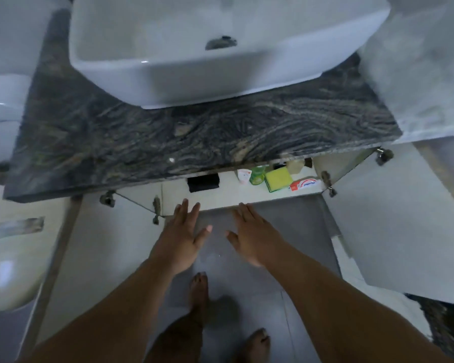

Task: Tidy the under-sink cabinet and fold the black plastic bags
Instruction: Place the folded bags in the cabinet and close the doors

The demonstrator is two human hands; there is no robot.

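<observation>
A: Progress? Cabinet doors stand open under the dark stone counter. One black bag lies folded flat on the shelf, left of the green bottle.

B: Sponge, toothpaste box and white tube sit grouped at the right — looks mostly tidy; doors not yet closed.

A: Hands? Left hand and right hand both hover before the shelf edge, fingers straight, apart, holding nothing.

B: Room — white basin on the counter, grey floor tiles, toilet left.
</observation>
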